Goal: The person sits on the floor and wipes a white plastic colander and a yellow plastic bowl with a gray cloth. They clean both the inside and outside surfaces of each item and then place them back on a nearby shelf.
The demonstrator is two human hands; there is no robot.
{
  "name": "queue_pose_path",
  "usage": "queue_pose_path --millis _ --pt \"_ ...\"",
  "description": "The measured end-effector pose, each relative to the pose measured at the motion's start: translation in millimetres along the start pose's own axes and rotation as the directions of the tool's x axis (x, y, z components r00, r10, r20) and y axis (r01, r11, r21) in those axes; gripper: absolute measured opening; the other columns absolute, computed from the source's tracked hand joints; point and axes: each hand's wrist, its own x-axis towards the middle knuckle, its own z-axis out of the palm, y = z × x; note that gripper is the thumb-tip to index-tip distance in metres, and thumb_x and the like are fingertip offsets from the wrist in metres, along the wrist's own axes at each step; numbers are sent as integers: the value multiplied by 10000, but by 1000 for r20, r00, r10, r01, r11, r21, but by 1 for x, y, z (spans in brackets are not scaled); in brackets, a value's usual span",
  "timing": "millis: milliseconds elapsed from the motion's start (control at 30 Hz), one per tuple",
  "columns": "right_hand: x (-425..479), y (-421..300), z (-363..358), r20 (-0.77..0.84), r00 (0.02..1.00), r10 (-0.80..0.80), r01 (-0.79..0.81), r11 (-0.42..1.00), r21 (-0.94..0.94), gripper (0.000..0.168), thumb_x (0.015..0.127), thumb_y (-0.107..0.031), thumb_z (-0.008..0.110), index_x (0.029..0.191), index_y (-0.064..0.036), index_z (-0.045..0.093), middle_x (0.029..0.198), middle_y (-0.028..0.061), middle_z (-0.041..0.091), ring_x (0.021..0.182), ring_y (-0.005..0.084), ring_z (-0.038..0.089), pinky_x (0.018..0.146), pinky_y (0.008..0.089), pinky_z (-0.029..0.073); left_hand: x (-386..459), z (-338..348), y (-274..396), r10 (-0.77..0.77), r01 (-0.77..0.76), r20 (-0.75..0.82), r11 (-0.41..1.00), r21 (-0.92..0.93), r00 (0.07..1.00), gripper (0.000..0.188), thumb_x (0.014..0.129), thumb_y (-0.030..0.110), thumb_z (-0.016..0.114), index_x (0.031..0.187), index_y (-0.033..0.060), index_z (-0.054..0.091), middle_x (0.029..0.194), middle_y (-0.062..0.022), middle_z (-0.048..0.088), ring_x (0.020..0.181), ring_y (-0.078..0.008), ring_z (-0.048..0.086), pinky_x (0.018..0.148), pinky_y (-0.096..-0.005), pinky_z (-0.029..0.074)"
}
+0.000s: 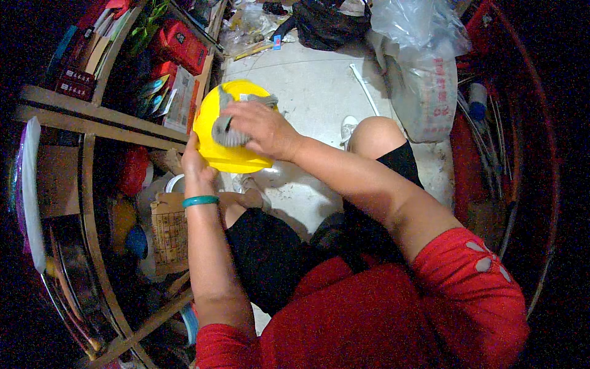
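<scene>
A yellow hard hat (235, 159), its rounded shell facing up, is held out over the floor left of centre. My left hand (198, 159) grips its near left edge, and a teal bangle (200, 201) circles that wrist. Against the shell, my right hand (260, 129) presses a grey cloth (229, 134), part of which shows beyond the fingers. The right hand is slightly blurred. The inside of the hat is hidden.
Wooden shelving (101, 120) with boxes and books stands at the left. A cardboard box (169, 233) sits low beside my left forearm. Ahead on the floor lie a black bag (329, 25) and a white rod (364, 90). A large printed sack (426, 101) is at the right.
</scene>
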Motion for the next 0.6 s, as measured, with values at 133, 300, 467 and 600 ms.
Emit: queue_pose_path --millis 133,300,467,600 --pt "4 13 4 -136 921 366 -339 922 189 375 738 -114 611 1091 -16 529 1196 177 487 1116 341 463 956 369 363 -8 11 -2 35 -35 13 998 49 999 390 939 306 368 1192 27 468 1179 -123 531 1028 -279 544 879 -407 436" --pt "-1 38 7 -222 824 522 -491 852 181 364 749 -128 610 1077 12 537 1150 189 512 1053 319 514 907 345 402 -6 6 -1 66 -69 61 997 40 996 392 920 328 399 1199 62 471 1182 -109 535 1050 -284 536 902 -453 419" --pt "-1 45 2 -209 692 691 -652 722 231 333 789 -155 567 1071 17 536 1091 194 542 991 330 534 855 344 420 -6 -1 1 123 -125 44 991 50 991 404 927 336 371 1208 60 459 1193 -114 525 1067 -289 523 916 -459 407" --pt "-4 51 10 -88 576 813 -725 557 404 336 841 -223 525 1081 12 532 1072 157 568 966 290 549 827 335 423 -6 0 3 156 -156 58 988 -1 986 414 932 338 344 1221 59 447 1206 -116 515 1083 -298 510 929 -474 393"
